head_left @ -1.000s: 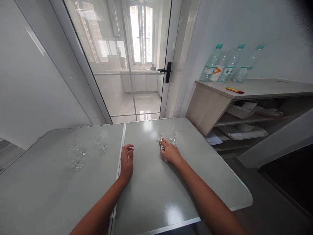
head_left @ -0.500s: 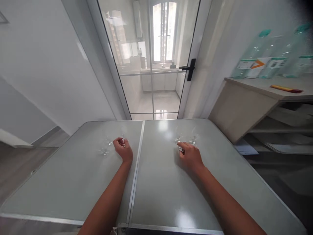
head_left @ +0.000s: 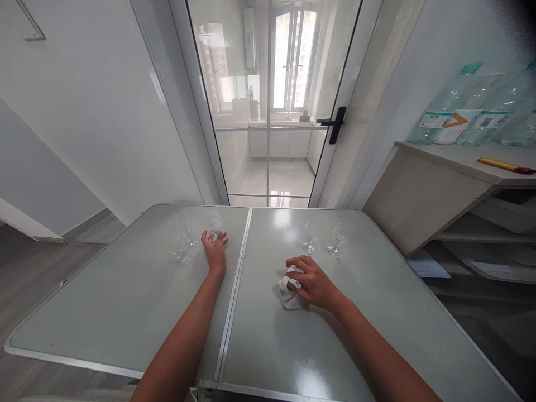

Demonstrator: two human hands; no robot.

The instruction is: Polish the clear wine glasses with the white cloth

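My left hand (head_left: pixel 215 250) reaches to the left half of the grey folding table (head_left: pixel 125 301), fingers curled around the base of a small clear stemmed glass (head_left: pixel 214 226). Two more clear glasses (head_left: pixel 184 241) stand just left of it. My right hand (head_left: pixel 313 282) rests on the right half, fingers closed on a crumpled white cloth (head_left: pixel 288 293). Beyond that hand two other stemmed glasses (head_left: pixel 310 237) (head_left: pixel 337 239) stand side by side, apart from it.
A glass door with a black handle (head_left: pixel 335 124) is behind the table. At the right a wooden shelf unit (head_left: pixel 439 184) carries several plastic water bottles (head_left: pixel 444 109) and a yellow-red pen (head_left: pixel 505 165). Papers lie on its lower shelves.
My right hand has drawn back from the two glasses toward me with the cloth. My left hand has slid left to the glasses there. The head camera has turned left.
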